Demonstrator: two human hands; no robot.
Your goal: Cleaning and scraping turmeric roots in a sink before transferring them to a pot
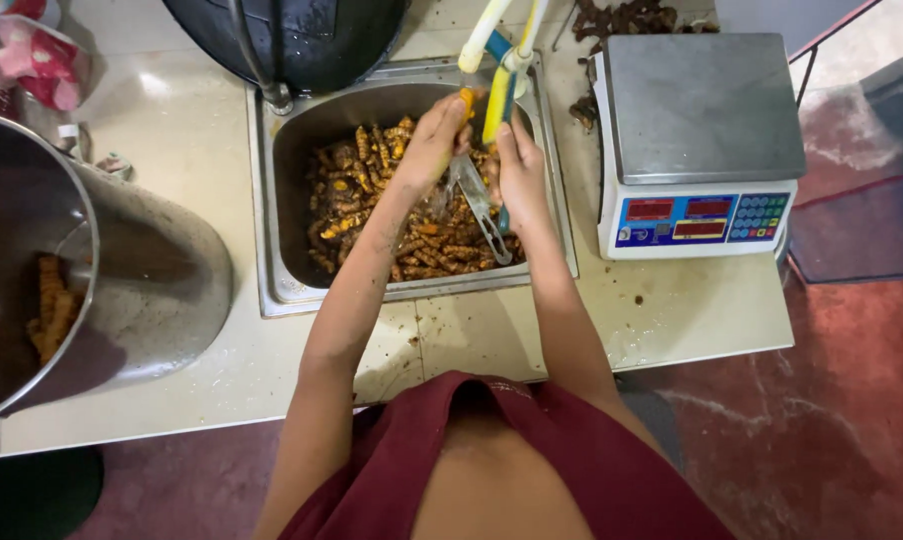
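A steel sink (272, 200) set into the pale counter holds a heap of orange-brown turmeric roots (372, 190). Both my hands are over its far right part, under yellow, white and blue tap hoses (500, 60). My left hand (434, 140) pinches a peeled orange root piece (466, 100) near the hose ends. Close beside it, my right hand (520, 170) grips a slim metal peeler-like tool (484, 215) that slants down over the roots. Water seems to run between the hands.
A big steel pot (152, 270) with several roots inside lies at the left. A black pan (292, 40) sits behind the sink. A digital scale (702, 140) stands at the right, dark dried pieces (627, 18) behind it. Pink packets (37, 60) lie at the far left; red floor lies below.
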